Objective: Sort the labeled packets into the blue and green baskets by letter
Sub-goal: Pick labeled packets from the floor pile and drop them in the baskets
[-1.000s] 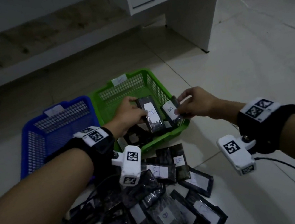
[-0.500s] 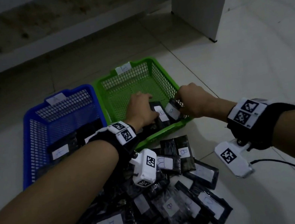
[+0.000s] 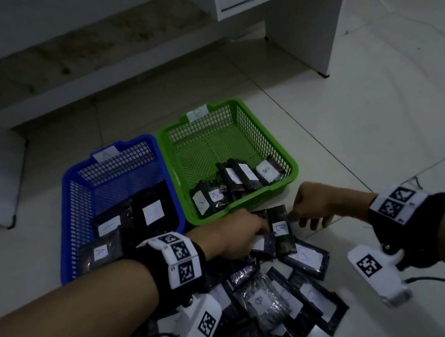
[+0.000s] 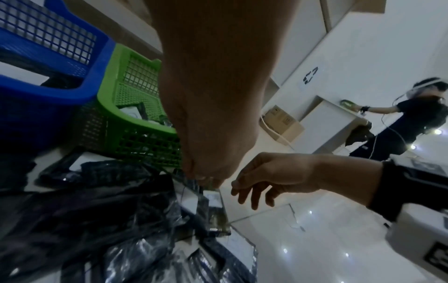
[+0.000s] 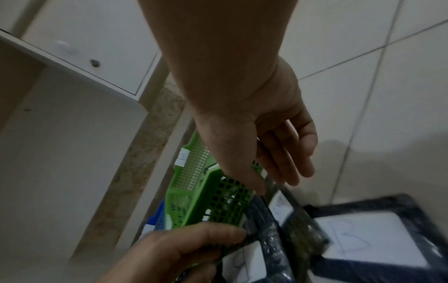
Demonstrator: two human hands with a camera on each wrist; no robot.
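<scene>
Left hand [image 3: 239,235] fingertips on B packet [image 3: 280,230], right hand [image 3: 315,207] just beside

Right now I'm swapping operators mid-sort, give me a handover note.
Left hand: fingers on a packet at the top of the floor pile; grip not clear.
Right hand: open, thumb and fingers closing on the B packet just in front of the green basket.
Done: several B packets lie in the green basket, a few A packets in the blue basket.
Left: most of the pile is unsorted; next, probably lift these two and drop them by letter.
</scene>
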